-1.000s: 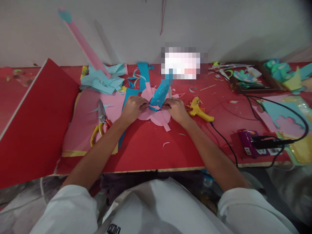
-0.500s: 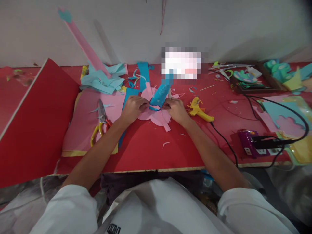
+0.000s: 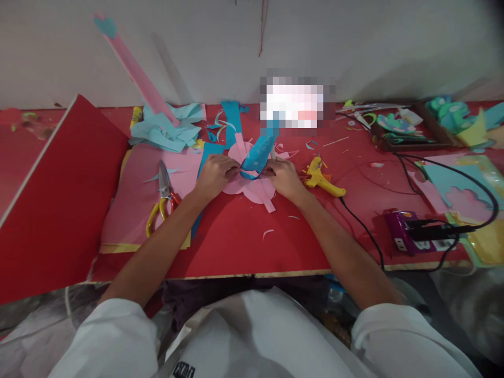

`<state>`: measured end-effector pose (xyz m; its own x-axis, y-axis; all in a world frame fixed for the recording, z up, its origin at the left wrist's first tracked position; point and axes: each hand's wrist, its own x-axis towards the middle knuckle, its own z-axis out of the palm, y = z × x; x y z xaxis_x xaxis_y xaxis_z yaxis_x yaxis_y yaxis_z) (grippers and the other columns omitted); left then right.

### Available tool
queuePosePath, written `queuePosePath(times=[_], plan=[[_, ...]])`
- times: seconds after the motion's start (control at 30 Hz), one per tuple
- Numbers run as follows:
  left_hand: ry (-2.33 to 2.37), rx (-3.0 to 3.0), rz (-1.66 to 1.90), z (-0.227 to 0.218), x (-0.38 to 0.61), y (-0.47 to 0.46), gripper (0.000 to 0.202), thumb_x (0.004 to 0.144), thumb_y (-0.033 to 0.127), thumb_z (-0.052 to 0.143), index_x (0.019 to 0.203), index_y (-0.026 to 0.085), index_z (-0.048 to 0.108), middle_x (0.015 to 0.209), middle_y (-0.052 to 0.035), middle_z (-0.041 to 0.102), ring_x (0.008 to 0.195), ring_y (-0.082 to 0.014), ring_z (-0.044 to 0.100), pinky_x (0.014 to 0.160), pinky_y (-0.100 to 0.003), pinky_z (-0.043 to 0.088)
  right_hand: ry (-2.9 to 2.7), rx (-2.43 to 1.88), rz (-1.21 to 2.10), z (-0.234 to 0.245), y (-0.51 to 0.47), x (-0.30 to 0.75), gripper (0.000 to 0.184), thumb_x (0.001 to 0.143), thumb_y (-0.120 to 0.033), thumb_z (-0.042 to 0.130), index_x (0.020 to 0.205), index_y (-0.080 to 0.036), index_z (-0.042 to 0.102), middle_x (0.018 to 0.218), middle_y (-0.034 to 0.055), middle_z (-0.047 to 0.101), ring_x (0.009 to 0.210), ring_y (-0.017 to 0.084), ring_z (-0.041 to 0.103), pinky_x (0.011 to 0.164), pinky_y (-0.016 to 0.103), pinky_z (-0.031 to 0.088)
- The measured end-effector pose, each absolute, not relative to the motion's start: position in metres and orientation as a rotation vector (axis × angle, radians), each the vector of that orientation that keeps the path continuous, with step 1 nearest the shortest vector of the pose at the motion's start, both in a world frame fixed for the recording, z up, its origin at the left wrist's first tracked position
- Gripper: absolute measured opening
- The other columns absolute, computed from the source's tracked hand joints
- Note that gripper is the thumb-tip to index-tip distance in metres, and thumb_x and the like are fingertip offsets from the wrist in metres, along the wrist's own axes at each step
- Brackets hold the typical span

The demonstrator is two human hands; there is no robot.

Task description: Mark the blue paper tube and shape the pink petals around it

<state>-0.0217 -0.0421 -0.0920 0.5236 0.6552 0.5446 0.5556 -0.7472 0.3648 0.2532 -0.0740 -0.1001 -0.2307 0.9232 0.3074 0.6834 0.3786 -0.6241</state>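
In the middle of the red table lies a pink paper flower shape point(image 3: 255, 195) with pink strips across it. A blue patterned paper tube point(image 3: 258, 152) stands tilted on the flower, leaning up to the right, its top blurred by pixelation. My left hand point(image 3: 216, 175) is closed at the left side of the tube's base, fingertips pinched together. On the other side my right hand point(image 3: 285, 177) is closed the same way. Between both sets of fingertips a narrow pink paper strip point(image 3: 249, 173) crosses the base of the tube. The fingertips partly hide its ends.
Scissors point(image 3: 164, 191) lie on pink sheets point(image 3: 129, 194) at left, beside an upright red board point(image 3: 66, 205). To the right are a yellow glue gun point(image 3: 325, 178) with a cord, a purple box point(image 3: 405, 231) and a dark tray point(image 3: 421, 142). Blue paper scraps point(image 3: 169, 128) lie behind.
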Motion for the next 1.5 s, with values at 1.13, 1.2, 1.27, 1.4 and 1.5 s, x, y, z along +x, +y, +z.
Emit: queuePosePath(times=[1.13,1.2,1.27,1.4,1.5], plan=[[1.110,2.557,0.970,-0.087,-0.022,-0.047,0.027,0.111,0.026,0.064,0.094,0.020,0.085,0.099,-0.0086,0.089,0.091,-0.0262,0.082,0.088,-0.044,0.056,-2.064,-1.396,0.449,-0.096,-0.081,0.248,0.022,0.103,-0.013,0.063,0.095,-0.025,0.080,0.101,0.0083,0.078,0.098,0.027,0.071,0.087,0.037,0.053],[1.096,2.548,0.986,-0.087,-0.022,-0.046,0.026,0.110,0.026,0.065,0.094,0.020,0.085,0.097,-0.0086,0.089,0.088,-0.0256,0.081,0.085,-0.043,0.056,-2.076,-1.420,0.437,-0.095,-0.082,0.248,0.019,0.103,-0.015,0.066,0.097,-0.025,0.081,0.101,0.0085,0.078,0.099,0.028,0.071,0.087,0.037,0.053],[1.065,2.541,1.007,-0.088,-0.023,-0.045,0.025,0.109,0.027,0.067,0.094,0.020,0.085,0.095,-0.0087,0.088,0.085,-0.0254,0.081,0.083,-0.042,0.056,-2.093,-1.446,0.410,-0.093,-0.084,0.250,0.017,0.105,-0.018,0.068,0.101,-0.025,0.083,0.102,0.0093,0.078,0.101,0.029,0.071,0.087,0.038,0.054],[1.114,2.504,1.000,-0.089,-0.023,-0.046,0.022,0.108,0.027,0.069,0.097,0.021,0.086,0.098,-0.0089,0.089,0.087,-0.0254,0.081,0.088,-0.043,0.057,-2.084,-1.469,0.311,-0.084,-0.090,0.257,0.017,0.108,-0.026,0.069,0.109,-0.027,0.086,0.108,0.0113,0.081,0.108,0.031,0.072,0.093,0.042,0.057],[1.149,2.505,0.958,-0.089,-0.023,-0.048,0.019,0.107,0.028,0.070,0.099,0.022,0.086,0.100,-0.0090,0.089,0.091,-0.0260,0.081,0.092,-0.044,0.057,-2.035,-1.467,0.240,-0.072,-0.095,0.271,0.025,0.109,-0.026,0.064,0.119,-0.028,0.086,0.116,0.0130,0.083,0.115,0.034,0.074,0.101,0.049,0.059]])
